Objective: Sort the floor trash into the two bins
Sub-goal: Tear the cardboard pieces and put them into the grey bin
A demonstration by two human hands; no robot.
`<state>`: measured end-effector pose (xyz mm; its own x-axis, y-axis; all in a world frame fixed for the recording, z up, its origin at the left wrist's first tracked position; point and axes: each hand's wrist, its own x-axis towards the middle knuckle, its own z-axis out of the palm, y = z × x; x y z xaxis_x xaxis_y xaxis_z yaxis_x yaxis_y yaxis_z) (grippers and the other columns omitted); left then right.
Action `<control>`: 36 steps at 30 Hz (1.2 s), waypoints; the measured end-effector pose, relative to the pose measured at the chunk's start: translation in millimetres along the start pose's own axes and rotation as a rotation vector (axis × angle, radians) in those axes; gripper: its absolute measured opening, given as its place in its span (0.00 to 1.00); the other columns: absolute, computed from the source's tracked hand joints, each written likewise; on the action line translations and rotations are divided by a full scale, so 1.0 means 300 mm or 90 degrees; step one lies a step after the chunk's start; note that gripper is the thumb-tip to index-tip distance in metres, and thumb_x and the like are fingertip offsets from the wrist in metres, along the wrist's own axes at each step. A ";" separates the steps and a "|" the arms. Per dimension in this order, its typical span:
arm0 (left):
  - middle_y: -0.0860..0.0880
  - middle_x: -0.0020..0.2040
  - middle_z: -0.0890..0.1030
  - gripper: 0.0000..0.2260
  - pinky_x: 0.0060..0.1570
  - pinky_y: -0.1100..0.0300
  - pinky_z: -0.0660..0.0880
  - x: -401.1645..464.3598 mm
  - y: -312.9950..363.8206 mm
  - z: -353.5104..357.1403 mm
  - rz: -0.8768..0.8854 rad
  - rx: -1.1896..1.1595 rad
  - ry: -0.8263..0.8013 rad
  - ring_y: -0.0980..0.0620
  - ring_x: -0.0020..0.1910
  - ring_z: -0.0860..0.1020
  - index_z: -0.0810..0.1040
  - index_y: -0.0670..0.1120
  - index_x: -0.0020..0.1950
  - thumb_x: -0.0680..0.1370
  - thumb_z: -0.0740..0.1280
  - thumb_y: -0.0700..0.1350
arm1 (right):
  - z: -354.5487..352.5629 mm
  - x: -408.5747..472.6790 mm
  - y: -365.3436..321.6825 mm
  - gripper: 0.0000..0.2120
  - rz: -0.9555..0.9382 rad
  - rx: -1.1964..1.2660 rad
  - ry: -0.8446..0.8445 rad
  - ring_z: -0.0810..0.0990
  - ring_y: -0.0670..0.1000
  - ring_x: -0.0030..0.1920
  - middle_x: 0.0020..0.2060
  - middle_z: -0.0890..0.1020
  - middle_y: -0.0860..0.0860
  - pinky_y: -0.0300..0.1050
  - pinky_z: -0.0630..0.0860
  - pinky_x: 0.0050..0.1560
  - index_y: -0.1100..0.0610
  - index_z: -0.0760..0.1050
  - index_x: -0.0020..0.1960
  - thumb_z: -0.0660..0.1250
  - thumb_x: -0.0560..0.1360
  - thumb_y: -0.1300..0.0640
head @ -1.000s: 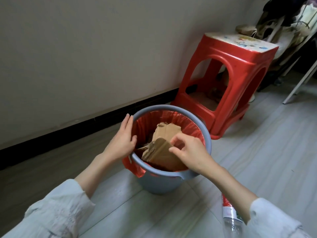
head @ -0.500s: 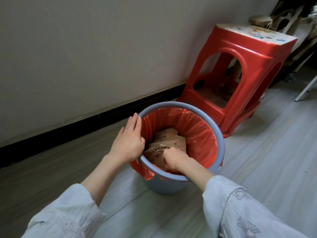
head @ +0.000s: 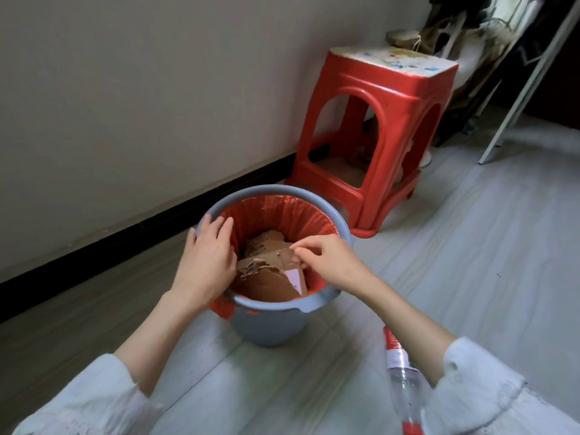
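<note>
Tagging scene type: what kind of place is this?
Likely a home room: red plastic stool against a plain wall with black skirting, grey bin with red liner on pale plank flooring.

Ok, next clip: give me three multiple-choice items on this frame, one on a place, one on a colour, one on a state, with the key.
1. Where does the plastic bottle lie?
A. inside the bin
B. on the floor beside the bin, under the right forearm
C. on top of the stool

2. What colour is the liner in the grey bin?
A. red
B. black
C. white

3. What is the left hand doing?
A. lifting the bottle
B. resting on the bin's rim
C. holding the stool's leg

Key: 1 B, the bottle is on the floorboards near the bin's base. 2 A, red plastic shows inside and folds over the rim. 3 B, its fingers lie over the rim while the right hand hangs over the cardboard in the bin.
</note>
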<state>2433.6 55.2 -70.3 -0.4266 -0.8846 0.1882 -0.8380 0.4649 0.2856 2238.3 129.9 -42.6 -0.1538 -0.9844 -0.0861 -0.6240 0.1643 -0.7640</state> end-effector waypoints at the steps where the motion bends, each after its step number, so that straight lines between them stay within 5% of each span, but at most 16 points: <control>1: 0.39 0.70 0.68 0.23 0.70 0.42 0.57 -0.009 0.045 0.001 0.046 -0.018 0.012 0.39 0.73 0.59 0.64 0.38 0.71 0.76 0.61 0.38 | -0.036 -0.038 0.011 0.09 -0.004 0.026 0.037 0.79 0.45 0.42 0.39 0.82 0.46 0.46 0.76 0.56 0.57 0.81 0.52 0.63 0.76 0.59; 5: 0.40 0.56 0.79 0.20 0.61 0.52 0.71 -0.057 0.321 0.039 0.289 -0.110 0.021 0.40 0.60 0.75 0.74 0.38 0.61 0.70 0.65 0.41 | -0.188 -0.252 0.140 0.08 0.057 0.117 0.177 0.81 0.50 0.41 0.39 0.83 0.50 0.44 0.76 0.50 0.51 0.79 0.49 0.63 0.76 0.60; 10: 0.44 0.53 0.79 0.20 0.42 0.54 0.77 -0.223 0.715 0.234 0.468 -0.143 -0.129 0.43 0.48 0.79 0.75 0.43 0.59 0.72 0.52 0.43 | -0.307 -0.578 0.470 0.11 0.236 0.129 0.247 0.82 0.54 0.45 0.46 0.84 0.54 0.44 0.74 0.50 0.56 0.77 0.57 0.62 0.76 0.59; 15: 0.49 0.67 0.69 0.20 0.58 0.56 0.69 -0.432 1.006 0.463 0.512 -0.056 -0.358 0.47 0.63 0.71 0.64 0.49 0.71 0.79 0.55 0.41 | -0.340 -0.960 0.830 0.14 0.477 0.076 0.284 0.79 0.54 0.54 0.54 0.82 0.55 0.41 0.70 0.57 0.58 0.75 0.61 0.62 0.76 0.58; 19: 0.49 0.66 0.70 0.18 0.58 0.59 0.70 -0.574 1.062 0.577 0.538 -0.112 -0.439 0.49 0.63 0.72 0.66 0.48 0.69 0.79 0.55 0.42 | -0.282 -1.256 1.078 0.19 0.652 -0.012 0.290 0.70 0.56 0.66 0.64 0.74 0.57 0.44 0.64 0.66 0.59 0.70 0.66 0.63 0.77 0.55; 22: 0.47 0.58 0.77 0.17 0.48 0.53 0.78 -0.620 0.989 0.630 0.612 -0.105 -0.439 0.45 0.54 0.78 0.73 0.47 0.62 0.74 0.57 0.42 | -0.245 -1.401 1.206 0.24 0.776 -0.165 0.262 0.59 0.58 0.72 0.69 0.66 0.56 0.56 0.58 0.71 0.55 0.65 0.70 0.62 0.76 0.50; 27: 0.49 0.49 0.81 0.20 0.37 0.62 0.78 -0.648 0.923 0.695 0.659 -0.029 -0.462 0.50 0.44 0.82 0.77 0.47 0.55 0.64 0.74 0.37 | -0.197 -1.411 1.285 0.35 0.970 -0.009 0.182 0.41 0.66 0.74 0.76 0.43 0.59 0.71 0.44 0.69 0.48 0.45 0.76 0.60 0.77 0.45; 31: 0.50 0.48 0.81 0.22 0.37 0.64 0.78 -0.654 0.920 0.715 0.680 0.001 -0.454 0.51 0.44 0.82 0.78 0.46 0.53 0.61 0.77 0.37 | -0.143 -1.358 1.282 0.35 0.956 -0.069 0.130 0.46 0.66 0.74 0.75 0.45 0.60 0.67 0.47 0.71 0.50 0.45 0.76 0.58 0.76 0.43; 36: 0.49 0.47 0.81 0.23 0.31 0.63 0.78 -0.644 0.894 0.740 0.667 0.031 -0.449 0.50 0.41 0.82 0.78 0.46 0.52 0.59 0.77 0.37 | -0.057 -1.285 1.192 0.27 0.713 -0.172 0.071 0.51 0.59 0.74 0.75 0.51 0.54 0.61 0.51 0.72 0.50 0.56 0.74 0.57 0.78 0.45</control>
<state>2215.8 342.7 -238.7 -0.9673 0.0730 -0.2428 0.0061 0.9641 0.2656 2061.3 569.1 -271.7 -0.7823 -0.2705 -0.5612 -0.2371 0.9623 -0.1333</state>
